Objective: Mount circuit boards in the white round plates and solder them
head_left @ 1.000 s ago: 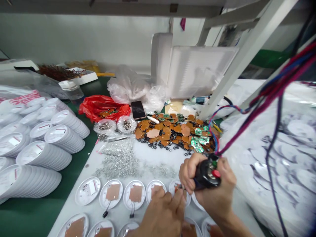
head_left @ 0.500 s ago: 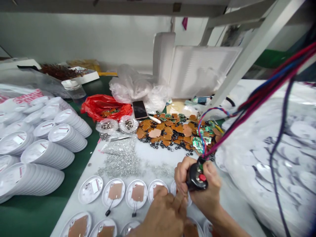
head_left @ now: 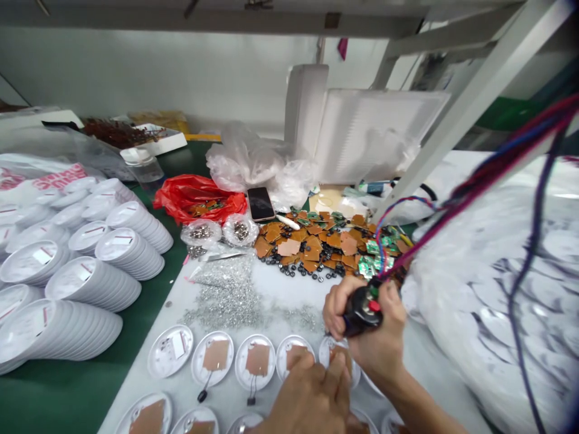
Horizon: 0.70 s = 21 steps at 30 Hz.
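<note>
Snugly, a power screwdriver [head_left: 363,312] is enclosed by the right hand [head_left: 380,345] — toward seven o'clock, a brown board [head_left: 345,353] is overlapped by the nearer left hand [head_left: 312,389], fingers partly extended, grip unclear.

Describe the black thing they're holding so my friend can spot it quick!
Find the pale work surface in the middle, then follow the red and blue wires down from the upper right. They lead to a black tool in the right hand. Its bright red spot sets it apart from the white dishes nearby.
</note>
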Each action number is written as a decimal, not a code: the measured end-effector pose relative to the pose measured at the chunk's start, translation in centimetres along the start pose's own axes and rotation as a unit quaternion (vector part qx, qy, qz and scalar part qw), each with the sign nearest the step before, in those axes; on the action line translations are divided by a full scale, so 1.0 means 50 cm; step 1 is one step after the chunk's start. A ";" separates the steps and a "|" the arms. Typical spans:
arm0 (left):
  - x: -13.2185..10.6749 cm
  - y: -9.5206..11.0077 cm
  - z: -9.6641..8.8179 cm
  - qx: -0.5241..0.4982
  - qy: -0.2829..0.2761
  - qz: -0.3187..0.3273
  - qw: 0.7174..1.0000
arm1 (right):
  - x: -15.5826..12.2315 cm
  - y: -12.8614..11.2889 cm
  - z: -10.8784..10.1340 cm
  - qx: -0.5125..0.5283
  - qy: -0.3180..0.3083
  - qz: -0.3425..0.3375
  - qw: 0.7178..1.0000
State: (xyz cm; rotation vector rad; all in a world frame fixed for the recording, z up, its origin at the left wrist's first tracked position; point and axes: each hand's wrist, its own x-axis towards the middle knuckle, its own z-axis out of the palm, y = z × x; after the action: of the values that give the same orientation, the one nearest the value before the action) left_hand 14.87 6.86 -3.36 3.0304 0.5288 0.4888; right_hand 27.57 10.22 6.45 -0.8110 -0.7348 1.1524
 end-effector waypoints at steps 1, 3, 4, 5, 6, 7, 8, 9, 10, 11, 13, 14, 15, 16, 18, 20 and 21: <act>0.000 0.001 0.001 -0.015 0.001 -0.003 1.000 | 0.000 0.007 -0.001 -0.007 -0.001 0.006 1.000; 0.002 -0.002 -0.001 -0.040 0.008 -0.009 0.999 | -0.001 0.011 -0.002 -0.012 -0.005 0.006 1.000; 0.003 -0.007 -0.007 -0.053 0.012 -0.011 0.998 | -0.002 0.006 0.000 -0.010 -0.006 0.002 1.000; 0.004 -0.013 -0.016 -0.073 0.017 -0.023 0.997 | -0.003 -0.002 0.002 -0.008 -0.007 -0.003 1.000; 0.004 -0.022 -0.028 -0.095 0.023 -0.042 0.994 | -0.005 -0.012 0.005 -0.006 -0.009 -0.009 1.000; 0.005 -0.033 -0.043 -0.123 0.028 -0.061 0.990 | -0.006 -0.024 0.009 -0.004 -0.012 -0.014 1.000; 0.005 -0.045 -0.060 -0.168 0.036 -0.116 0.978 | -0.008 -0.035 0.014 -0.001 -0.016 -0.017 1.000; 0.005 -0.057 -0.077 -0.176 0.041 -0.143 0.973 | -0.009 -0.045 0.019 0.003 -0.020 -0.019 1.000; 0.006 -0.070 -0.093 -0.182 0.043 -0.164 0.969 | -0.011 -0.053 0.024 0.008 -0.023 -0.020 0.999; 0.007 -0.081 -0.107 -0.189 0.041 -0.191 0.962 | -0.012 -0.058 0.029 0.013 -0.025 -0.021 0.999; 0.013 -0.099 -0.127 -0.231 0.013 -0.236 0.944 | -0.014 -0.063 0.039 0.020 -0.027 -0.023 0.999; 0.016 -0.106 -0.133 -0.249 0.001 -0.249 0.936 | -0.014 -0.063 0.044 0.021 -0.028 -0.024 0.999; 0.020 -0.111 -0.135 -0.263 -0.009 -0.254 0.931 | -0.013 -0.062 0.049 0.022 -0.030 -0.027 0.999; 0.023 -0.116 -0.135 -0.269 -0.014 -0.253 0.929 | -0.012 -0.059 0.053 0.022 -0.030 -0.029 0.999; 0.029 -0.124 -0.130 -0.267 -0.016 -0.250 0.931 | -0.007 -0.053 0.060 0.018 -0.027 -0.037 0.999; 0.032 -0.134 -0.122 -0.256 -0.017 -0.246 0.935 | 0.000 -0.047 0.065 0.015 -0.020 -0.046 0.999; 0.033 -0.140 -0.118 -0.251 -0.019 -0.245 0.936 | 0.004 -0.044 0.067 0.014 -0.014 -0.050 0.999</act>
State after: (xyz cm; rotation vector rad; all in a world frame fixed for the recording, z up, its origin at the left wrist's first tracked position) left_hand 12.22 13.84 2.19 2.3090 0.9503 0.4456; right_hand 25.87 10.52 10.05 -0.7275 -0.7722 1.0836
